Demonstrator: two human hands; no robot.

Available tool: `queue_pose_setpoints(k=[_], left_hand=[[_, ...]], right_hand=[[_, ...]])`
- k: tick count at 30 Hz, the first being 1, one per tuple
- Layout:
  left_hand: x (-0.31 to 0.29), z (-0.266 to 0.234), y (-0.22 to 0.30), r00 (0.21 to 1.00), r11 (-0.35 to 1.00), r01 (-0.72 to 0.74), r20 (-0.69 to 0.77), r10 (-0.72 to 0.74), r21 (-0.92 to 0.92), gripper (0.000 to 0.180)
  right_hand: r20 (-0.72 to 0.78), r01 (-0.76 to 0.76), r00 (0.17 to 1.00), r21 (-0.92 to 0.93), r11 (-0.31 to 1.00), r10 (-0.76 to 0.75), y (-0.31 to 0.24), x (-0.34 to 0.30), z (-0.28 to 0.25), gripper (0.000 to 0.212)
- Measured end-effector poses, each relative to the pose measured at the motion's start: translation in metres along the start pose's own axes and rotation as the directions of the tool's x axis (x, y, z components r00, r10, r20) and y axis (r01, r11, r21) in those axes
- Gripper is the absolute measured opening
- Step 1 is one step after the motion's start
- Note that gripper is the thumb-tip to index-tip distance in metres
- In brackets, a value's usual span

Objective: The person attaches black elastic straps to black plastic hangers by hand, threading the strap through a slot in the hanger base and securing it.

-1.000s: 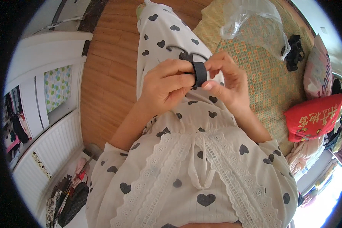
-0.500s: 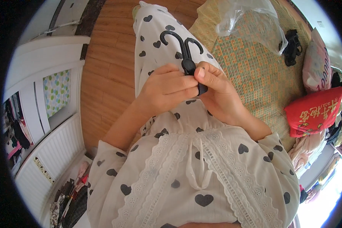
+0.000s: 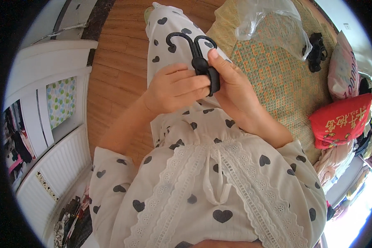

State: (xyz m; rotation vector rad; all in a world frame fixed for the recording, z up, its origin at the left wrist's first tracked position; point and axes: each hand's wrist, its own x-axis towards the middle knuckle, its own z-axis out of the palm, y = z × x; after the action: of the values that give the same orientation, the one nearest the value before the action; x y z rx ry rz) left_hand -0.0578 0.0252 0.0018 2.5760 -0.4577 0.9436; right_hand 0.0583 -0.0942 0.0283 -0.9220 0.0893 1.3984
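Observation:
A black plastic double hook [image 3: 200,65] is held over my lap, its two curved arms pointing away from me. Below its round joint is a black band or clamp-like part [image 3: 214,84]. My left hand [image 3: 175,89] is closed around the lower part from the left, with the fingers bent across it. From the other side, my right hand [image 3: 233,89] grips the same part, its thumb raised along the hook's right side. The right fingertips are hidden behind the hook, so their exact hold does not show.
Right of my legs, a patterned mat [image 3: 273,78] carries a clear plastic bag [image 3: 273,20], a black item [image 3: 316,51], a pink package [image 3: 344,70] and a red cushion [image 3: 341,122]. Wooden floor [image 3: 115,78] and white cabinets [image 3: 66,136] lie to the left.
The hook has shifted slightly left and tilted a little. My right thumb has moved up from the lower part to beside the hook's arms. My left forearm has swung slightly outward.

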Motion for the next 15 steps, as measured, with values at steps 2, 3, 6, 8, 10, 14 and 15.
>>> queue_pose_setpoints(k=[2, 3, 6, 8, 10, 14, 15], left_hand=[[-0.003, 0.001, 0.0, 0.998, 0.998, 0.055, -0.036, -0.055, -0.013, 0.014], [-0.008, 0.003, 0.001, 0.987, 0.992, 0.129, -0.091, -0.13, -0.012, 0.014], [-0.014, 0.01, 0.009, 0.947, 0.963, 0.267, -0.174, -0.269, -0.036, 0.015], [-0.017, 0.015, 0.011, 0.921, 0.942, 0.332, -0.199, -0.335, -0.053, 0.014], [-0.021, 0.018, 0.01, 0.894, 0.922, 0.384, -0.226, -0.386, -0.055, 0.014], [-0.026, 0.014, 0.015, 0.906, 0.912, 0.409, -0.122, -0.405, 0.012, 0.015], [-0.023, 0.016, 0.015, 0.906, 0.917, 0.393, -0.195, -0.375, 0.062, 0.013]], right_hand=[[0.051, 0.052, 0.997, -0.035, 0.998, -0.051, 0.006, 0.01, -0.011, 0.034], [0.102, 0.105, 0.99, -0.067, 0.992, -0.098, 0.009, 0.015, -0.016, 0.037], [0.125, 0.084, 0.989, -0.069, 0.994, -0.075, 0.012, 0.021, -0.021, 0.04], [0.117, 0.077, 0.991, -0.048, 0.996, -0.071, 0.012, 0.021, -0.02, 0.038], [0.113, 0.066, 0.992, -0.026, 0.997, -0.063, 0.012, 0.022, -0.019, 0.035], [0.223, 0.159, 0.965, -0.067, 0.985, -0.141, 0.011, 0.018, -0.019, 0.015], [0.25, 0.192, 0.954, -0.081, 0.978, -0.167, 0.011, 0.017, -0.018, 0.01]])
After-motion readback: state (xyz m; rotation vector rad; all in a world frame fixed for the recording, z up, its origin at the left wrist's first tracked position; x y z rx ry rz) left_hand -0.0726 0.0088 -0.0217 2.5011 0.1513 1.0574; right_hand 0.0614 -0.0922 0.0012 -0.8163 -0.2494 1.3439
